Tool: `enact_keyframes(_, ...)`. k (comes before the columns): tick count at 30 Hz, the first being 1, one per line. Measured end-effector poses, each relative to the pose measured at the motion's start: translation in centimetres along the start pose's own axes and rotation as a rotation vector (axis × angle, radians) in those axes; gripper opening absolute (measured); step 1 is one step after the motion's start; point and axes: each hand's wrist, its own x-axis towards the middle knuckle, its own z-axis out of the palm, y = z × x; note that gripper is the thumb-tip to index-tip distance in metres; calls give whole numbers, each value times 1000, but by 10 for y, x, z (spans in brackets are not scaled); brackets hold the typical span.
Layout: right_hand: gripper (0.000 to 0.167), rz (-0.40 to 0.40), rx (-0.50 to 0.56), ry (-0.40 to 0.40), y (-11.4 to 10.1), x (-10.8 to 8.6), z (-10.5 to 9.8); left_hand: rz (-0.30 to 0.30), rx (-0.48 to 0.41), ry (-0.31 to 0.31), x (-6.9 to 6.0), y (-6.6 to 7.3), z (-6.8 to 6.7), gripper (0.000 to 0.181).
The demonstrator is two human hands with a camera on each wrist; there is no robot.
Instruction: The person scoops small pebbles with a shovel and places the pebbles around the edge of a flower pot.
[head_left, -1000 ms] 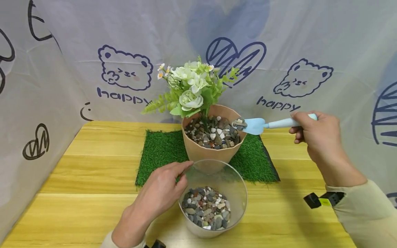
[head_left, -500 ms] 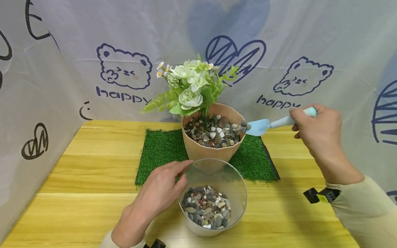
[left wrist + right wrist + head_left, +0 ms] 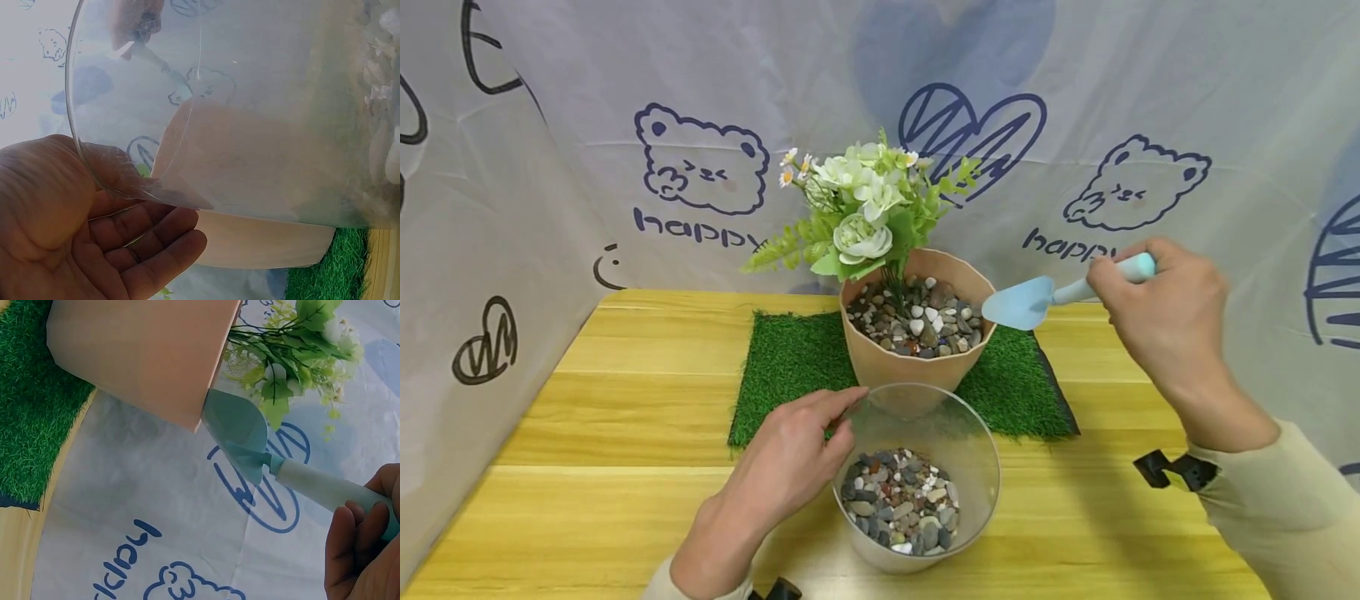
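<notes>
My right hand [image 3: 1172, 321] holds a small light-blue trowel [image 3: 1021, 303] by its handle. The blade is tilted, its tip at the right side of the peach flowerpot's rim [image 3: 917, 368], and no pebbles show on it. In the right wrist view, fingers curl round the trowel handle [image 3: 322, 487]. Pebbles [image 3: 917, 321] fill the pot round the stems of a white and green flower bunch [image 3: 865, 217]. My left hand [image 3: 790, 458] grips the rim of a clear plastic bucket [image 3: 977, 500], which has mixed pebbles [image 3: 901, 504] at its bottom. The left wrist view shows this hand [image 3: 94, 219] at the rim.
A green turf mat [image 3: 797, 358] lies under the pot on the yellow wood-grain table [image 3: 625, 467]. Behind it hangs a pale cloth [image 3: 820, 75] with bear and heart drawings. The bucket stands just in front of the pot.
The pebbles on the trowel's blade have gone off it at the pot's right rim. My right hand has turned the trowel and tilted its blade. The left hand and bucket have stayed put.
</notes>
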Motion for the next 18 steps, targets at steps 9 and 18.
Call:
enact_keyframes(9, 28, -150, -53, 39, -5, -11, 7, -14, -24, -9, 0, 0, 1, 43)
enact_keyframes(18, 13, -124, 204, 71, -13, -30, -5, -38, -23, -3, -1, 1, 1, 45)
